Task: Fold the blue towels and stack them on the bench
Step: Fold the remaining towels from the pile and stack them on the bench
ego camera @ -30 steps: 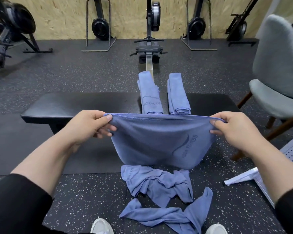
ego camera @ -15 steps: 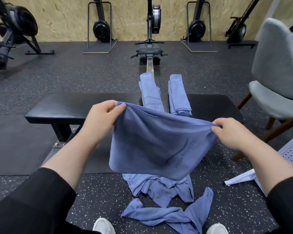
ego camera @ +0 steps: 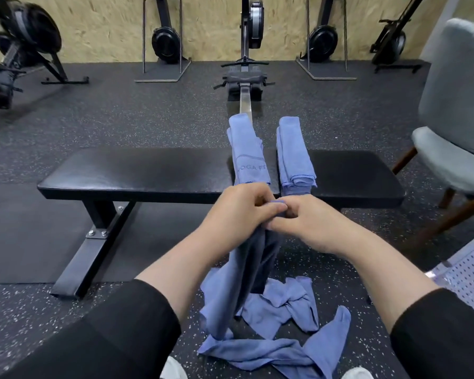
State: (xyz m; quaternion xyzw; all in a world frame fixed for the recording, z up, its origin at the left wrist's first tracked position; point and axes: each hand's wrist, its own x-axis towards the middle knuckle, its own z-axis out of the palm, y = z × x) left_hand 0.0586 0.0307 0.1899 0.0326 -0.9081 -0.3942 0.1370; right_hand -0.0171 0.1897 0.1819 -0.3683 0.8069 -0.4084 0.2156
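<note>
Blue towel (ego camera: 246,272) now halved — left hand (ego camera: 237,212), right hand (ego camera: 309,222) met, fingers pinching corners.

Both hands, left hand (ego camera: 238,212) and right hand (ego camera: 309,222), pinch a hanging blue cloth towel (ego camera: 241,283) together just before the black padded bench (ego camera: 137,173); two folded blue towels (ego camera: 296,154) lie across the bench.

Rowing machine (ego camera: 245,77) stands centred on the speckled black rubber floor (ego camera: 121,119), more black exercise machines along the chipboard wall (ego camera: 211,26). Grey upholstered chair (ego camera: 454,110) with wooden legs at right; white perforated panel (ego camera: 468,272) beneath it.
</note>
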